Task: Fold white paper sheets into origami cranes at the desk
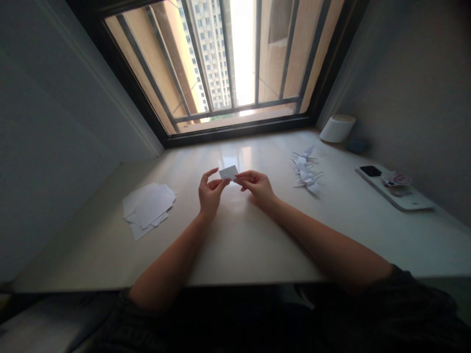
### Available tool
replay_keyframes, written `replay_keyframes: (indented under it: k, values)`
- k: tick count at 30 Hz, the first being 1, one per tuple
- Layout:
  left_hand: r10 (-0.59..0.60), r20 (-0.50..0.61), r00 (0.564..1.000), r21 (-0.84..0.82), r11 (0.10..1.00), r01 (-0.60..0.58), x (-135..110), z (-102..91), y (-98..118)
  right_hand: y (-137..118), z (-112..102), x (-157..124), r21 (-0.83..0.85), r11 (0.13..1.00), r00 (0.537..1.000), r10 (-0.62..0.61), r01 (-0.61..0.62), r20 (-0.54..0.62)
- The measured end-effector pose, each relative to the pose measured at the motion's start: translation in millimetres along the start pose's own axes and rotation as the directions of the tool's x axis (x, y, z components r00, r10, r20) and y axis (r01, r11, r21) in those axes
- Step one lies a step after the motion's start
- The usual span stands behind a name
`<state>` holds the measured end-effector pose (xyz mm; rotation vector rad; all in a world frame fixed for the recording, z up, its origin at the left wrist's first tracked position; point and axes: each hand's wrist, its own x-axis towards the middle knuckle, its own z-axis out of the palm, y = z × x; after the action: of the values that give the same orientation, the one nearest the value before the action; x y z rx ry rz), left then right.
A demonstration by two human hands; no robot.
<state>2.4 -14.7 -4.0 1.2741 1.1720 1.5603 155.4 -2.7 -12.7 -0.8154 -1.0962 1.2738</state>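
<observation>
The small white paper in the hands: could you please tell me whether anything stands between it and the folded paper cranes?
Only the right hand does: it holds the small white paper on the side facing the paper cranes. Nothing else visible stands between them.

A home — desk (239,245) under a barred window (235,104), apartment tower (209,54) outside

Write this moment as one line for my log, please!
left hand: pinching white paper piece | right hand: touching same piece | nearby: paper cranes, paper sheets
</observation>
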Motion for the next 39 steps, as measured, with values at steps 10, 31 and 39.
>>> replay_keyframes:
  k: [10,31,39]
  values:
    - [-0.118,-0.009,0.993,-0.092,0.989,0.117,3,2.8,3,-2,3,-1,0.012,1.000,1.000,0.007,-0.007,0.005]
    - [-0.144,0.061,0.988,-0.127,0.980,0.151,3,0.7,1,5,-3,4,-0.002,1.000,1.000,-0.002,0.002,0.024]
    - [-0.138,0.077,0.987,-0.109,0.983,0.146,2,0.5,0,10,-4,2,-0.128,0.989,0.996,-0.060,0.068,0.062]
